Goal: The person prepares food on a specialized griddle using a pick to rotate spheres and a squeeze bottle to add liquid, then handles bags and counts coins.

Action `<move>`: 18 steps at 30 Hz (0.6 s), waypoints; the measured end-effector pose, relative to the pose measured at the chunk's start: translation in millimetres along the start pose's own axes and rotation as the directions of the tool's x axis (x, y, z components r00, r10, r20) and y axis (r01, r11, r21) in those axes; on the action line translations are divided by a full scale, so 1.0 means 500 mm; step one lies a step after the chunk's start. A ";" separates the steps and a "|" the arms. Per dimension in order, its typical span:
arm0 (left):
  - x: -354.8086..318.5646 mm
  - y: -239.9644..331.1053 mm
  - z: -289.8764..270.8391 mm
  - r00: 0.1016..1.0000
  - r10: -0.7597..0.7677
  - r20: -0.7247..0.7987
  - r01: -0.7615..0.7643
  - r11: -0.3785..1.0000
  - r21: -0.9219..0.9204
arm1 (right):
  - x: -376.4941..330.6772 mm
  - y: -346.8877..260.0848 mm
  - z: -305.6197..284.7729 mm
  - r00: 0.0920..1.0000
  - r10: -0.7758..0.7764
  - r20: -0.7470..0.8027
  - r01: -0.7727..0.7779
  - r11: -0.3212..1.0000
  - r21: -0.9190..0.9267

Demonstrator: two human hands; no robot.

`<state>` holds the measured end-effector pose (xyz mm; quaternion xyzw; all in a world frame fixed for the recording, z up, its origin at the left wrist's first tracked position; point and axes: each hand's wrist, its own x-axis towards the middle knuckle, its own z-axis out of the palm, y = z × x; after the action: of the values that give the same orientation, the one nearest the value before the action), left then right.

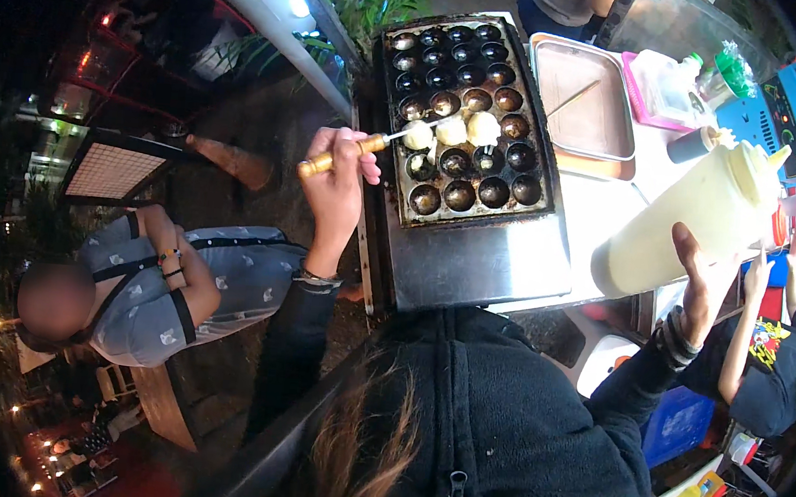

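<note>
My left hand (336, 183) is closed around the yellow wooden handle of a pick (349, 154). Its thin metal end reaches over a dark pan (552, 191) with rows of round hollows. Near the tip, pale dough balls (451, 132) lie in a row across the middle of the pan. Scraps of batter cling to the hollows just below them, while the other hollows look dark and oily. To the right, my right hand (704, 277) grips a large squeeze bottle (690, 220) of cream-coloured liquid. The bottle tilts with its nozzle toward the upper right; most of my fingers are hidden behind it.
Right of the pan is a shallow tray (571, 131) with a thin stick (573, 97) on it. Beyond stand a pink tray (631, 80), a dark-bodied bottle (691, 145) and a blue device (787, 120). People stand at left, right and far side; a metal pole (275, 33) rises upper left.
</note>
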<state>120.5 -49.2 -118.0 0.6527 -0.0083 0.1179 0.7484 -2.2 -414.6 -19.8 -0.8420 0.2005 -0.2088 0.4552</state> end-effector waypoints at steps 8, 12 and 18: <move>0.023 0.058 -0.004 0.987 0.152 0.050 -0.159 0.962 0.220 | 0.003 0.004 0.015 0.999 -0.004 0.042 0.008 0.996 -0.088; 0.110 0.066 0.010 0.993 0.098 0.065 -0.113 0.943 0.314 | -0.012 -0.014 0.027 0.995 0.090 0.044 -0.084 0.989 -0.124; 0.185 0.031 0.026 0.973 -0.036 0.228 -0.050 0.932 0.360 | -0.021 0.011 0.017 0.976 0.166 0.141 -0.154 0.984 -0.093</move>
<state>209.3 -44.9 -85.7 0.7888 -0.0755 0.0434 0.6084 -7.2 -405.8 -30.5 -0.8541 0.2415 -0.1000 0.4496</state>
